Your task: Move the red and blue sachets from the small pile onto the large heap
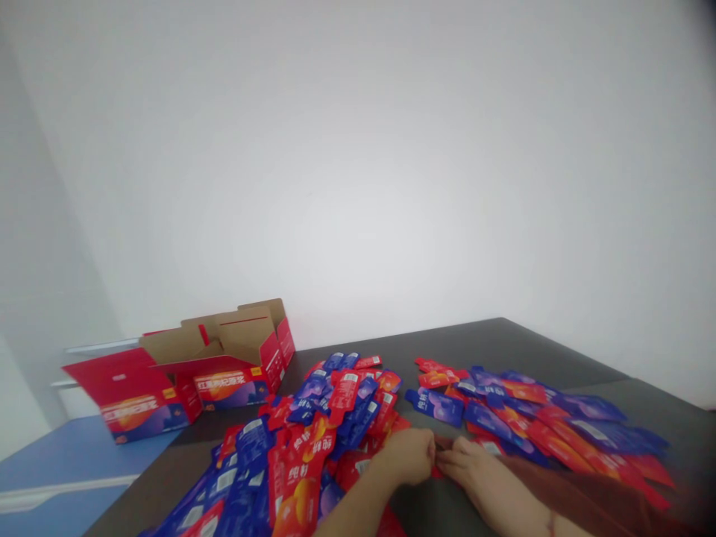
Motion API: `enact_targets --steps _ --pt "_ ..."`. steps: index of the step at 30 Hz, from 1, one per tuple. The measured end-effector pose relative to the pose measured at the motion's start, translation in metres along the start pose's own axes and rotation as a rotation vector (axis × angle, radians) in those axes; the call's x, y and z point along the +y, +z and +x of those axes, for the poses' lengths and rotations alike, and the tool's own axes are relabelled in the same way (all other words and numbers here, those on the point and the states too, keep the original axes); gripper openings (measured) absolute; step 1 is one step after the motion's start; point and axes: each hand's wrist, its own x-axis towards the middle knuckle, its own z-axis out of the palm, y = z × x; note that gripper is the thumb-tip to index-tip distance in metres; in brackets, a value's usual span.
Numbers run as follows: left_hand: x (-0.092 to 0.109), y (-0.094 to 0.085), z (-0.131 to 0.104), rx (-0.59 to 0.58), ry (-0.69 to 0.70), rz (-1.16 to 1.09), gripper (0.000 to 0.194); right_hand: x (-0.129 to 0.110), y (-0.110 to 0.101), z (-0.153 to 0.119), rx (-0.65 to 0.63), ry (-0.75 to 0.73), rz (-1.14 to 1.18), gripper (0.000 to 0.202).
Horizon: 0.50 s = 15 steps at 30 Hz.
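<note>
My left hand (411,453) is closed, its fingertips meeting those of my right hand (473,466) low over the table. A small red pouch (437,472) shows between them, mostly covered by the fingers, and both hands pinch it. Left of my left hand lies a large heap of red and blue drink pouches (302,477). Beyond and to the right of my right hand spreads a second group of red and blue pouches (503,410), many lying over one another. A blue pouch (439,406) lies flat just past my hands.
Open red cardboard boxes (229,388) with raised flaps stand at the left rear of the dark table (464,343). One box (139,406) sits at the table's left edge. Beside it is a lower blue surface (61,455). A white wall (380,186) rises behind.
</note>
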Motion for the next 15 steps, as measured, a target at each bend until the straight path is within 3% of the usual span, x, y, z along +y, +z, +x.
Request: enact_targets --steps 4,9,12,15 --pt "-0.002 0.004 0.001 -0.003 0.008 0.005 0.018 0.018 0.000 -0.014 0.020 -0.036 0.010 0.035" --pt "-0.005 0.010 0.005 0.025 -0.002 -0.022 0.016 0.041 0.023 -0.006 0.154 0.064 -0.201 0.038" --pt "-0.005 0.008 0.004 0.021 -0.007 -0.066 0.026 0.034 0.039 0.005 0.211 0.020 -0.289 0.036" --pt "-0.002 0.002 0.001 0.000 -0.011 -0.079 0.031 0.019 0.043 0.008 0.235 -0.070 -0.297 0.033"
